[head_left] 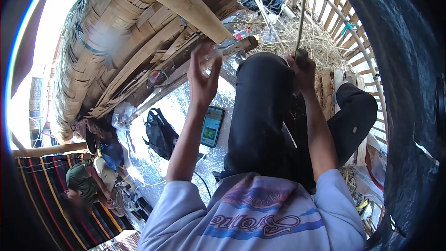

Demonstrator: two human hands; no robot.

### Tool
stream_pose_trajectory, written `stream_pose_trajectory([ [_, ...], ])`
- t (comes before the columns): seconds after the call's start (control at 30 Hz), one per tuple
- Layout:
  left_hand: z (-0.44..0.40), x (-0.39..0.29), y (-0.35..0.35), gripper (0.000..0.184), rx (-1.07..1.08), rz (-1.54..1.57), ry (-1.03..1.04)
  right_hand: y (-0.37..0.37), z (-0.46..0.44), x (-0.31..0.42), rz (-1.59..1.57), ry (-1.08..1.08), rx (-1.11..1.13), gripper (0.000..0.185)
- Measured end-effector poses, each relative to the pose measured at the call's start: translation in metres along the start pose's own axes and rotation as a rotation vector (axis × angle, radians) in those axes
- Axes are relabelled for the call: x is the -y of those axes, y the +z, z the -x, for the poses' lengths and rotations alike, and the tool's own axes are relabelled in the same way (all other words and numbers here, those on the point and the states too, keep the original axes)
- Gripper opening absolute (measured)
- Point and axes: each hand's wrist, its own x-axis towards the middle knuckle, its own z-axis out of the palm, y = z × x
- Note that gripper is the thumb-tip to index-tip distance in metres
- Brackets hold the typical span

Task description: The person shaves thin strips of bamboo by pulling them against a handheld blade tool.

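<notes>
Our left hand (204,76) is raised on an upright forearm (186,139), thumb and fingers spread wide, near the lower end of a bamboo pole (186,1); whether it touches the pole we cannot tell. Our right hand (305,75), its arm (319,130) stretched forward beside a dark trouser leg (260,107), is closed around the handle (302,57) of a long thin tool (302,11), which points away from us over the straw (327,37). On the silvery mat (175,104), we see a phone (212,126) near its right edge and a black bag (159,134) toward its left edge.
</notes>
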Motion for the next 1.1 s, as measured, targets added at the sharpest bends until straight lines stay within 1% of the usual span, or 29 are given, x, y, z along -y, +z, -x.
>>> stream_pose_trajectory([
  [0.03, 0.039, 0.044, -0.010, 0.058, 0.048, -0.289, -0.014, -0.005, 0.002, 0.014, -0.001, 0.062, 0.022, 0.011],
  [0.07, 0.072, 0.056, -0.022, 0.073, 0.199, -0.544, -0.159, -0.005, 0.002, 0.017, 0.000, 0.062, 0.016, 0.011],
  [0.1, 0.112, 0.086, -0.027, 0.086, 0.248, -0.608, -0.305, -0.008, 0.003, 0.019, -0.056, 0.037, 0.003, 0.009],
  [0.13, 0.138, 0.094, -0.030, 0.096, 0.319, -0.719, -0.464, -0.012, 0.006, 0.019, -0.108, 0.018, -0.003, 0.009],
  [0.17, 0.157, 0.092, -0.030, 0.100, 0.399, -0.813, -0.527, -0.015, 0.009, 0.017, -0.099, 0.023, -0.005, 0.009],
  [0.2, 0.171, 0.092, -0.027, 0.099, 0.433, -0.825, -0.577, -0.017, 0.009, 0.014, -0.110, 0.045, -0.021, 0.009],
  [0.27, 0.188, 0.100, -0.019, 0.095, 0.415, -0.882, -0.581, -0.017, 0.009, 0.006, -0.122, 0.069, -0.035, 0.008],
  [0.3, 0.193, 0.106, -0.018, 0.095, 0.419, -0.880, -0.580, -0.018, 0.010, 0.001, -0.127, 0.089, -0.006, 0.009],
  [0.37, 0.195, 0.112, -0.013, 0.090, 0.458, -0.920, -0.550, -0.021, 0.011, 0.005, -0.125, 0.103, 0.016, 0.010],
  [0.47, 0.196, 0.130, -0.014, 0.087, 0.452, -0.877, -0.506, -0.018, 0.014, 0.012, -0.134, 0.088, 0.009, 0.010],
  [0.5, 0.198, 0.135, -0.015, 0.090, 0.454, -0.895, -0.475, -0.018, 0.015, 0.013, -0.144, 0.089, 0.008, 0.010],
  [0.57, 0.190, 0.130, -0.017, 0.091, 0.465, -0.881, -0.480, -0.017, 0.014, 0.015, -0.158, 0.091, 0.011, 0.010],
  [0.63, 0.187, 0.131, -0.020, 0.094, 0.486, -0.855, -0.463, -0.020, 0.014, 0.016, -0.114, 0.124, 0.030, 0.009],
  [0.77, 0.190, 0.135, -0.025, 0.093, 0.528, -0.832, -0.467, -0.021, 0.014, 0.013, -0.125, 0.122, 0.029, 0.008],
  [0.83, 0.193, 0.140, -0.025, 0.094, 0.546, -0.846, -0.369, -0.020, 0.014, 0.015, -0.170, 0.152, 0.016, 0.007],
  [0.87, 0.192, 0.141, -0.026, 0.094, 0.545, -0.846, -0.372, -0.020, 0.013, 0.013, -0.171, 0.152, 0.018, 0.007],
  [0.93, 0.188, 0.141, -0.025, 0.096, 0.582, -0.808, -0.382, -0.019, 0.013, 0.007, -0.151, 0.079, -0.014, 0.007],
  [1.07, 0.184, 0.142, -0.026, 0.092, 0.619, -0.787, -0.383, -0.021, 0.013, 0.007, -0.167, 0.072, -0.016, 0.008],
  [1.1, 0.182, 0.140, -0.026, 0.088, 0.630, -0.769, -0.378, -0.022, 0.013, 0.009, -0.167, 0.099, -0.007, 0.008],
])
